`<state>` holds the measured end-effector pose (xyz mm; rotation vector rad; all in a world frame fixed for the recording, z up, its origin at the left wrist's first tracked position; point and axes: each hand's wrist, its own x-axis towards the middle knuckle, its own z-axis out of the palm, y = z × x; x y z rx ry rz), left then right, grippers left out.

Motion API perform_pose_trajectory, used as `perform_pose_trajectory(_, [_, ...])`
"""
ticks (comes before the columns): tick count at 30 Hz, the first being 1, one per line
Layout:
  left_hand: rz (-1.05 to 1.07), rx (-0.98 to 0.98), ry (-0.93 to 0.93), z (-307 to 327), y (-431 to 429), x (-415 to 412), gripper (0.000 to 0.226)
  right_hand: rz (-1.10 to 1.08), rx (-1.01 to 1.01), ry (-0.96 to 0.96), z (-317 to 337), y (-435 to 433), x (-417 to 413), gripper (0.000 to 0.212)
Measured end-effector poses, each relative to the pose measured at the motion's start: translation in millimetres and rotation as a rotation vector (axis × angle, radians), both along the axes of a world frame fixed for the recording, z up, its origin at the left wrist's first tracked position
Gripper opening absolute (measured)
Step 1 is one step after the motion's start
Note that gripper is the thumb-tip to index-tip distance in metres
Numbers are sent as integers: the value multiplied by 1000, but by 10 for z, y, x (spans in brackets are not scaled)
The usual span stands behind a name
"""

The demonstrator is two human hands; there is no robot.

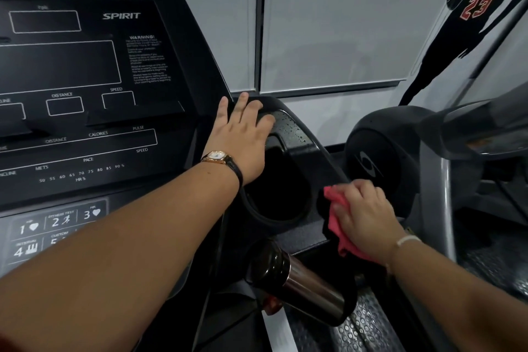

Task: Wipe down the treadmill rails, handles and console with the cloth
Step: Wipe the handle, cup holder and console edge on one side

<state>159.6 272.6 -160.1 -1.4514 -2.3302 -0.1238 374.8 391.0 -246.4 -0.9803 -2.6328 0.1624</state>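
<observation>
The black treadmill console (85, 71) fills the left of the head view, its displays dark. My left hand (243, 134), a watch on its wrist, rests flat with straight fingers on the console's right wing above a round cup holder (274, 194). Lower right, my right hand (363, 217) presses a pink cloth (337, 220) against the outer edge of that wing, fingers curled over the cloth. Water droplets speckle the wing's upper surface (291, 128).
A chrome handle (308, 283) sticks out below the cup holder. Another grey exercise machine (428, 157) stands close on the right. Grey wall panels lie behind, with a black figure decal numbered 23 (474, 8) at top right.
</observation>
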Motion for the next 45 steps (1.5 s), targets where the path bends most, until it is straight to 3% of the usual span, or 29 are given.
perform_pose_trajectory(3, [-10,-11,-18,12,-11,1,57,-205,11,17,-2,-178,-192,42])
perform_pose_trajectory(7, [-32,-57,-51,37,-6,23,58,55,108,-116,-140,-437,97,50])
perform_pose_trajectory(9, [-61,-92,-55,45,-22,30,57,6,85,-187,-211,-368,260,55])
perform_pose_trajectory(14, [-151,-199,8,86,-32,227,45,-150,-31,-121,-167,-322,169,61])
perform_pose_trajectory(19, [-327,-465,-150,-122,19,658,54,29,-13,-108,-180,-364,378,57])
perform_pose_trajectory(23, [-239,-618,-251,-217,20,579,63,-66,-360,38,-91,-66,399,54])
perform_pose_trajectory(27, [-233,-629,-342,-240,33,586,60,-226,-403,46,8,146,103,45])
perform_pose_trajectory(31, [-219,-628,-372,-270,36,583,60,26,-272,81,-93,-26,336,66])
perform_pose_trajectory(33, [-218,-622,-384,-280,33,586,60,70,-331,79,-104,27,477,62])
perform_pose_trajectory(37, [-213,-614,-393,-299,28,570,60,-133,-553,-8,-86,427,202,47])
perform_pose_trajectory(39, [-208,-611,-391,-307,17,567,60,-188,-549,-16,-66,517,-16,46])
perform_pose_trajectory(45, [-209,-607,-421,-324,12,570,61,104,-357,119,-132,254,290,52])
